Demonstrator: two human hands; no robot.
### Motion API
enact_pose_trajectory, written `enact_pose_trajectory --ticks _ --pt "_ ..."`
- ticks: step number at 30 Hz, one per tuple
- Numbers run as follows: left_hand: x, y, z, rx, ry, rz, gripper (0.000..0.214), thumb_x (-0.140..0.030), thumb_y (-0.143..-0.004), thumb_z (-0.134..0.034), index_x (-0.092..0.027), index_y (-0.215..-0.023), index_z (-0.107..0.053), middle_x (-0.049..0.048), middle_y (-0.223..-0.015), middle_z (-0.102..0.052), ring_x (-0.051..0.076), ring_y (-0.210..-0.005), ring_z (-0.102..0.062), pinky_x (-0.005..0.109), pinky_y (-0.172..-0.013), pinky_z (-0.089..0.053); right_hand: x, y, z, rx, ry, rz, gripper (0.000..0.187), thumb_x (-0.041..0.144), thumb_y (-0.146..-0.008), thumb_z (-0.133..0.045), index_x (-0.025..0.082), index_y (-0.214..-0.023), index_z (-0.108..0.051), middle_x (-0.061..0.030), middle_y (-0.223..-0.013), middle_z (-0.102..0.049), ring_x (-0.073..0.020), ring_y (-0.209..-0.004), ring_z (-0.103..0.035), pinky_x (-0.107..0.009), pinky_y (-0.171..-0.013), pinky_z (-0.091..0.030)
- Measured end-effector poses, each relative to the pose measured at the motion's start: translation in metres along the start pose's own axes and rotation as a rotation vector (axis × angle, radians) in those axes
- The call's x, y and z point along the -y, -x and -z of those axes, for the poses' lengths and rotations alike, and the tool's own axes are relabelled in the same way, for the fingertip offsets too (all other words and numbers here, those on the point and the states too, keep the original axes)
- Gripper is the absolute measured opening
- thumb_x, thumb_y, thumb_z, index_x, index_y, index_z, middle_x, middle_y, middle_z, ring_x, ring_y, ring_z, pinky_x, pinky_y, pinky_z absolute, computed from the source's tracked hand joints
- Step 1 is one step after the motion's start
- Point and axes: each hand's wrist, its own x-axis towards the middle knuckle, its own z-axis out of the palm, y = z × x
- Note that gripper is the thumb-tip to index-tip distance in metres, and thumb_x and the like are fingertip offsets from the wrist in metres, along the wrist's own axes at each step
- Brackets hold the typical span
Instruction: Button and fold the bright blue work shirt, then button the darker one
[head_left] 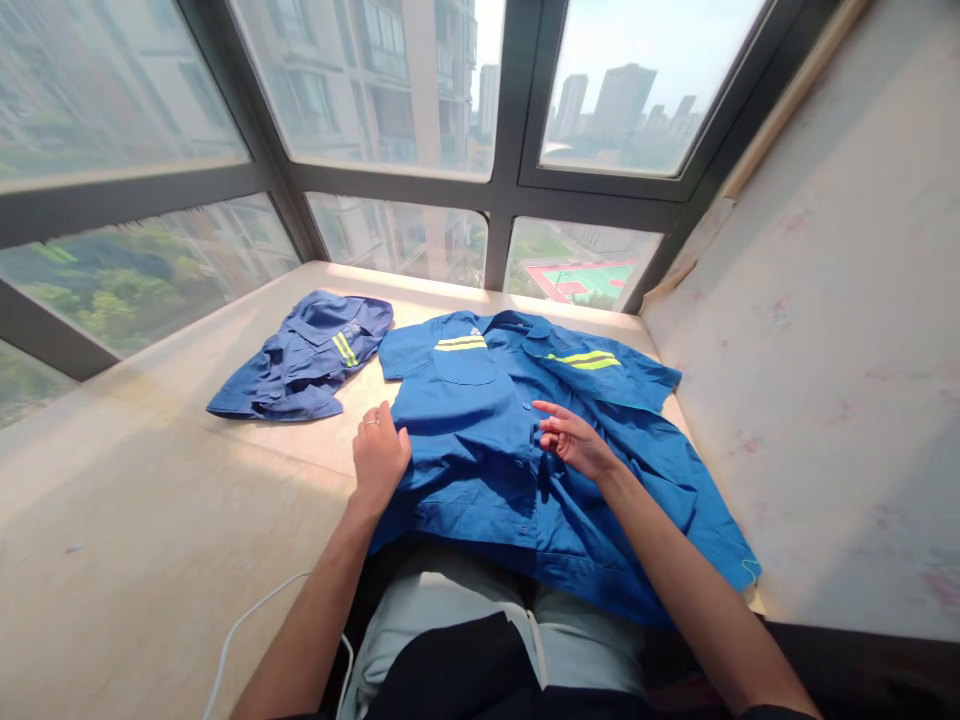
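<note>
Lying front-up on the pale ledge [150, 520], a blue work shirt [480, 470] is spread beneath both hands. Left hand [379, 455]: flat and open, palm pressing the shirt's side edge. Right hand [574, 440]: fingertips at the button placket; whether they pinch it cannot be told. Second blue shirt [307, 360]: crumpled, just beside, left.
</note>
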Motion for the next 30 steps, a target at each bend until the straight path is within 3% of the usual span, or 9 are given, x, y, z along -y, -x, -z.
enact_pose_trajectory --ticks 3,6,10,12,15,18,20,26,30 --pt "-0.028 0.012 -0.007 0.016 0.157 -0.175 0.057 -0.037 -0.092 -0.047 -0.009 -0.142 -0.047 0.0232 -0.146 -0.046 0.034 -0.137 -0.045 0.047 -0.114 -0.041 -0.001 0.006 -0.003 0.135 0.088 -0.073 0.061 0.031 -0.071 -0.077 0.02 -0.128 -0.059 -0.0029 -0.089 -0.072 -0.0147 -0.071 -0.07 -0.028 -0.073 -0.057" --pt "-0.053 0.023 -0.019 0.155 0.263 -0.322 0.06 -0.047 -0.093 -0.047 -0.014 -0.142 -0.049 0.0198 -0.153 -0.04 0.032 -0.147 -0.034 0.047 -0.122 -0.032 0.0 0.012 0.002 0.224 0.192 -0.124 0.07 0.035 -0.072 -0.078 0.017 -0.135 -0.054 -0.0058 -0.089 -0.073 -0.0147 -0.067 -0.07 -0.027 -0.068 -0.055" --pt "-0.068 0.03 -0.036 0.399 0.162 -0.317 0.074 -0.058 -0.091 -0.046 -0.012 -0.149 -0.041 0.0204 -0.16 -0.027 0.037 -0.153 -0.016 0.061 -0.124 -0.018 0.01 0.031 0.015 0.329 0.296 -0.153 0.079 0.043 -0.075 -0.076 0.014 -0.143 -0.048 -0.0093 -0.083 -0.074 -0.0136 -0.058 -0.065 -0.023 -0.055 -0.05" --pt "-0.068 0.03 -0.044 0.451 0.088 -0.296 0.08 -0.062 -0.09 -0.044 -0.012 -0.151 -0.037 0.0212 -0.161 -0.023 0.038 -0.153 -0.014 0.065 -0.123 -0.015 0.016 0.044 0.024 0.274 0.284 -0.095 0.076 0.044 -0.075 -0.077 0.015 -0.139 -0.052 -0.0098 -0.086 -0.074 -0.014 -0.062 -0.066 -0.024 -0.06 -0.052" --pt "-0.064 0.03 -0.055 0.408 0.022 -0.321 0.082 -0.065 -0.089 -0.041 -0.012 -0.152 -0.036 0.0214 -0.161 -0.022 0.039 -0.153 -0.014 0.067 -0.122 -0.013 0.02 0.057 0.041 0.051 0.313 0.033 0.066 0.046 -0.076 -0.076 0.016 -0.131 -0.057 -0.0107 -0.099 -0.074 -0.0141 -0.075 -0.068 -0.028 -0.075 -0.055" --pt "-0.063 0.027 -0.063 0.337 0.008 -0.346 0.082 -0.066 -0.089 -0.04 -0.013 -0.151 -0.038 0.0217 -0.16 -0.025 0.04 -0.152 -0.016 0.067 -0.121 -0.014 0.014 0.059 0.065 -0.187 0.494 0.154 0.063 0.049 -0.078 -0.073 0.017 -0.129 -0.057 -0.0122 -0.116 -0.07 -0.0185 -0.099 -0.068 -0.034 -0.092 -0.054" --pt "-0.064 0.023 -0.067 0.299 0.011 -0.361 0.081 -0.066 -0.089 -0.04 -0.014 -0.151 -0.039 0.0216 -0.16 -0.027 0.039 -0.152 -0.017 0.066 -0.122 -0.014 0.004 0.058 0.081 -0.27 0.693 0.193 0.065 0.051 -0.077 -0.072 0.019 -0.132 -0.057 -0.0127 -0.129 -0.064 -0.0233 -0.119 -0.062 -0.041 -0.106 -0.048" --pt "-0.067 -0.004 -0.078 0.261 0.03 -0.401 0.079 -0.067 -0.089 -0.039 -0.016 -0.15 -0.041 0.0202 -0.159 -0.029 0.037 -0.152 -0.02 0.062 -0.122 -0.016 -0.026 0.046 0.096 -0.187 1.399 0.195 0.069 0.056 -0.087 -0.059 0.022 -0.146 -0.049 -0.0105 -0.159 -0.033 -0.0293 -0.149 -0.031 -0.053 -0.124 -0.022" --pt "-0.069 -0.03 -0.087 0.273 0.043 -0.428 0.078 -0.067 -0.089 -0.039 -0.017 -0.149 -0.042 0.0187 -0.159 -0.031 0.036 -0.151 -0.022 0.061 -0.122 -0.017 -0.032 0.025 0.091 -0.295 1.656 0.183 0.065 0.056 -0.096 -0.043 0.022 -0.152 -0.04 -0.0096 -0.163 -0.023 -0.0286 -0.153 -0.022 -0.057 -0.124 -0.014"
